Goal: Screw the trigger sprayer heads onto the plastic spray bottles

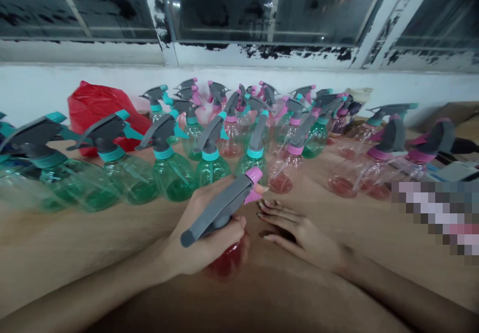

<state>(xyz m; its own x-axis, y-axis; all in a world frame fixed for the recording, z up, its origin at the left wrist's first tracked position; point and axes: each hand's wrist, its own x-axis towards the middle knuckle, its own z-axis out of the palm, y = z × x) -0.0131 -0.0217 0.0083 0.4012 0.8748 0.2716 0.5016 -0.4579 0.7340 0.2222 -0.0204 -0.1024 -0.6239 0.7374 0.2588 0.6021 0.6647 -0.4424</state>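
left hand (pixel 204 253) wrapped round the red spray bottle (pixel 226 263), right hand (pixel 299 228) lying open beside it, so a slack left grip could tip it

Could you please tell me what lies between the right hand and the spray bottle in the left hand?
The head view shows the left hand's fingers, then a strip of brown tabletop.

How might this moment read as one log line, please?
Left hand: holding pink-nozzled spray bottle; right hand: open beside it; green bottles: beyond
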